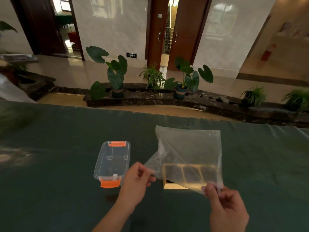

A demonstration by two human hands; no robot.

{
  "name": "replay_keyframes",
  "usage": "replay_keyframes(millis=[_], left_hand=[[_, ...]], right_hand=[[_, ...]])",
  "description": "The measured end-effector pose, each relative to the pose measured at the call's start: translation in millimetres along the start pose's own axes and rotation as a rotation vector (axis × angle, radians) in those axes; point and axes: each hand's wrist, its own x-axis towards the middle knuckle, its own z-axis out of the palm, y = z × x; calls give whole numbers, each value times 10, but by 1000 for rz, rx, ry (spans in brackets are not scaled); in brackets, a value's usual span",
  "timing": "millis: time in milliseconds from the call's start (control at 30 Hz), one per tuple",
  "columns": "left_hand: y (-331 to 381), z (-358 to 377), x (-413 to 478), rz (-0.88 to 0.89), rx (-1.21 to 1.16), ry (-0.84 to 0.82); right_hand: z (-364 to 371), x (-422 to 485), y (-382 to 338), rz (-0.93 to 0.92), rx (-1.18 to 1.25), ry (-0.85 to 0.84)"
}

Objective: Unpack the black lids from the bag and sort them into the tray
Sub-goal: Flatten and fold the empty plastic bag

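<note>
My left hand [136, 179] pinches the bag [189, 158] at its near-left edge; my right hand [224, 203] pinches its near-right corner. Bag held up over the tray [190, 174], looks empty. Tray's long axis runs left-right, three compartments, dark shapes inside, likely the lids. Clear box [112, 162] sits left of the tray, just beyond my left hand.

Both hands hold a clear plastic bag [189, 153] up over the green table [50, 181]: left hand [135, 180] pinches its left corner, right hand [224, 205] its lower edge. Behind it sits a wooden tray [168, 185], apparently three-celled. A clear box [112, 162] with orange latches lies left.
</note>
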Motion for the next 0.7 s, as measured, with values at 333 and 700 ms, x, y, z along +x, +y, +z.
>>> replay_keyframes(millis=[333,700], left_hand=[[-468,-446,30,-460,-971,-429],[-544,-158,322,-619,-270,-619]], right_hand=[[-225,3,135,207,199,-10],[-879,-66,143,764,264,-596]])
